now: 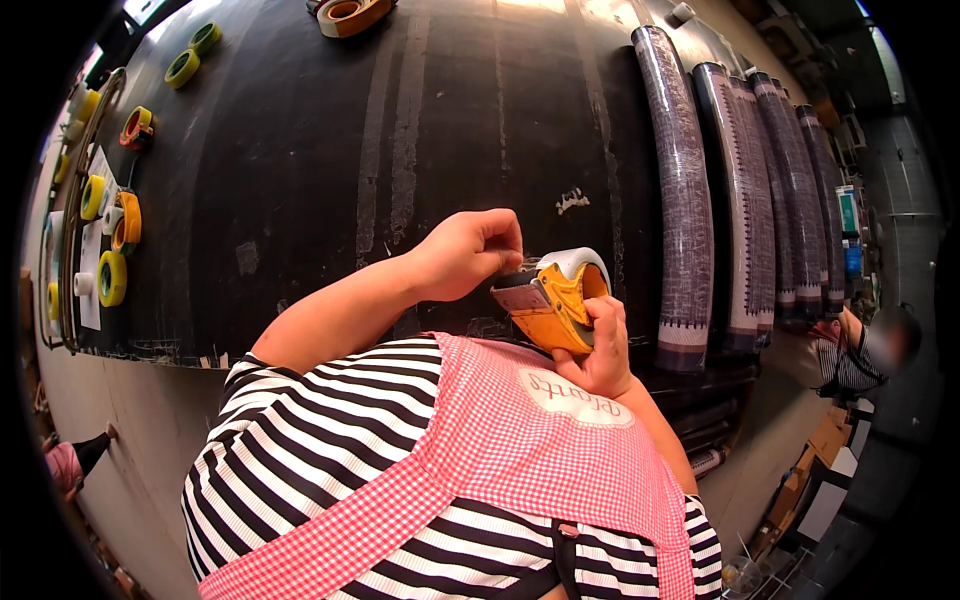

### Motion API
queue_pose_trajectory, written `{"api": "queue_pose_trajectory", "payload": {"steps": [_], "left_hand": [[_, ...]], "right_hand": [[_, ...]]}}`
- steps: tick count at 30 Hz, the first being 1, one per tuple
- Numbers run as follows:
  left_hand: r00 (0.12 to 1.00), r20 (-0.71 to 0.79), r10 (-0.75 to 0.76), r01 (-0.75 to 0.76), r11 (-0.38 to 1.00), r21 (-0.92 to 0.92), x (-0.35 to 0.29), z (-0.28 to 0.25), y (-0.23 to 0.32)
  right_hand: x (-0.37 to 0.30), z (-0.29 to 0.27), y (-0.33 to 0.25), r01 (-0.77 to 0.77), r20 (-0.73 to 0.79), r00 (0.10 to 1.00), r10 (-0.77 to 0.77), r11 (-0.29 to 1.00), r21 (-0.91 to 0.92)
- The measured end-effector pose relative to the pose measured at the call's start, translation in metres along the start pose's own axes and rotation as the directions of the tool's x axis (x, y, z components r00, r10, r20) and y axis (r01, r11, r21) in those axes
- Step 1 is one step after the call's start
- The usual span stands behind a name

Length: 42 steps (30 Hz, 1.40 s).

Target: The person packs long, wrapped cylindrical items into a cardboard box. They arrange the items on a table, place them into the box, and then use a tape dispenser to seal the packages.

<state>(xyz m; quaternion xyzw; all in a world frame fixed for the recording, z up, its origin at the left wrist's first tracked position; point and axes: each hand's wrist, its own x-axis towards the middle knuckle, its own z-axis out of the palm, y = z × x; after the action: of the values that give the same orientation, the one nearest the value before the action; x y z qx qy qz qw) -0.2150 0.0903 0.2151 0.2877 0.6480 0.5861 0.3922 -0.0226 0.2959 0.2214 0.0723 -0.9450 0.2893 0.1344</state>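
Note:
My right hand grips a yellow tape gun just above the near edge of the black table. A roll of pale tape sits in the tape gun, and its front end points left. At that front end my left hand is closed in a pinch, its fingertips against or very near the tape gun. Whatever lies between those fingertips is too small and hidden to make out.
Plastic-wrapped, patterned grey rolls lie along the table's right side. Several yellow tape rolls stand at the left edge, with an orange tape gun. Another tape gun is at the far edge. Another person is at right.

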Motion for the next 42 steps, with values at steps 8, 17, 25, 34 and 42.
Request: {"api": "queue_pose_trajectory", "payload": {"steps": [8, 17, 25, 34, 42], "left_hand": [[0.999, -0.034, -0.021, 0.012, 0.964, -0.265, -0.012, 0.006, -0.014], [0.998, 0.038, -0.043, 0.054, 0.930, -0.362, -0.019, 0.006, -0.024], [0.988, 0.151, -0.002, 0.010, 0.999, -0.051, -0.006, 0.025, 0.015], [0.961, -0.257, 0.103, -0.210, 0.877, -0.433, -0.032, -0.043, -0.016], [0.978, -0.178, 0.112, -0.168, 0.925, -0.340, -0.031, -0.058, -0.001]], "right_hand": [[-0.002, 0.014, 0.011, -0.528, 0.429, 0.825, 0.369, 0.233, 0.816], [0.013, -0.014, 0.004, -0.405, 0.450, 0.864, 0.226, 0.843, 0.354], [0.038, -0.031, -0.013, 0.034, 0.442, 0.893, -0.088, 0.991, 0.128], [-0.045, -0.003, 0.026, -0.520, 0.390, 0.853, 0.348, 0.494, 0.697], [-0.055, -0.006, 0.036, -0.497, 0.377, 0.852, 0.364, 0.333, 0.801]]}}
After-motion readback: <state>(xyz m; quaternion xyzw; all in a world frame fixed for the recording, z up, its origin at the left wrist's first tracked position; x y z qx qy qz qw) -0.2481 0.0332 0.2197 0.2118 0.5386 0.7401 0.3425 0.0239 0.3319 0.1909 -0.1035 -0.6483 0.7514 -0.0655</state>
